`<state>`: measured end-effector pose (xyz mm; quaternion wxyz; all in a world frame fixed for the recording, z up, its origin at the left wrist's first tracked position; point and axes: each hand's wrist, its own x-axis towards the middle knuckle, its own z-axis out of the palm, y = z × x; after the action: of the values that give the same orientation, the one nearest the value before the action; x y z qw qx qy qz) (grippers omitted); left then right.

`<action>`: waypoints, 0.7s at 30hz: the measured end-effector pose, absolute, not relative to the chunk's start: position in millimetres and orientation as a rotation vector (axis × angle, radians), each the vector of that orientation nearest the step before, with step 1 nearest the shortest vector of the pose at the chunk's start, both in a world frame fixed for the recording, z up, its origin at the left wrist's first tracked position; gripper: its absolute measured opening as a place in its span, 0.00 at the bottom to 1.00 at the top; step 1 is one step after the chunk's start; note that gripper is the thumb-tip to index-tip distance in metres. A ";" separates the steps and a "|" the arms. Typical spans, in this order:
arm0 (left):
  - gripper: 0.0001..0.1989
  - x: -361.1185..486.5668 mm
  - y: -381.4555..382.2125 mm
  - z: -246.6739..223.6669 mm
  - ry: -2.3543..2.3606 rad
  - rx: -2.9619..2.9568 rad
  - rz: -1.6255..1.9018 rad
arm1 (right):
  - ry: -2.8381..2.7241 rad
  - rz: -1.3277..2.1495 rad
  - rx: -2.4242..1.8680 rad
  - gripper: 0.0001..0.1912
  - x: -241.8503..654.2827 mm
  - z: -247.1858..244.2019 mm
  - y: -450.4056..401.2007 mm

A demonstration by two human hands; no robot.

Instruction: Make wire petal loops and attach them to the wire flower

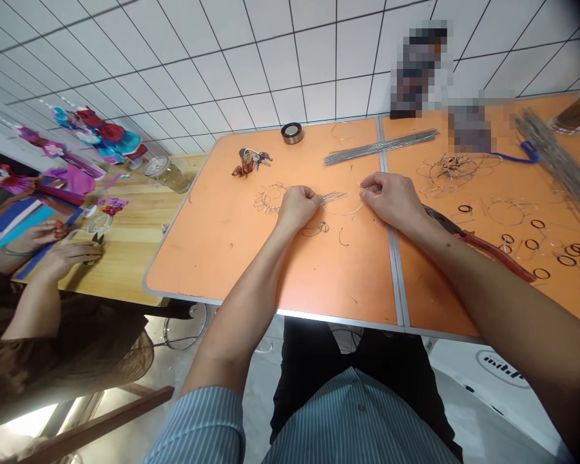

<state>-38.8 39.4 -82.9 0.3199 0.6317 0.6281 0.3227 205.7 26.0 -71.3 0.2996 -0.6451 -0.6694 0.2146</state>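
Over the orange table, my left hand point(299, 205) is closed on a bunch of thin wires, whose looped ends point(267, 198) fan out to its left. Straight wire ends point(336, 197) stick out on its right side. My right hand point(385, 196) pinches the end of one curved wire point(348, 212), which bends back toward the bunch. Just below my left hand lies a small tangle of wire point(323, 228). Red-handled pliers point(495, 251) rest on the table, partly behind my right wrist.
A bundle of straight wires point(381, 147), keys point(255, 158) and a round tin point(291, 133) lie farther back. Several dark rings point(531, 244) and a wire tangle point(452, 169) are on the right. A co-worker's hands point(65, 258) hold cutters at the wooden table point(140, 258).
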 end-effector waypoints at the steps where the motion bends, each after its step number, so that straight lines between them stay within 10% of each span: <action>1: 0.17 -38.7 40.3 -83.4 1.637 1.660 0.880 | -1.767 0.568 -1.707 0.15 205.5 -70.9 26.0; 21: 0.03 -31.7 41.2 -83.2 1.413 1.440 0.962 | -1.712 0.502 -1.603 0.10 211.9 -68.6 30.0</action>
<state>-31.7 41.2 -83.2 0.4379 0.5794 0.5683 0.3868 211.9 30.0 -68.6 0.3631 -0.6227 -0.6651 0.1950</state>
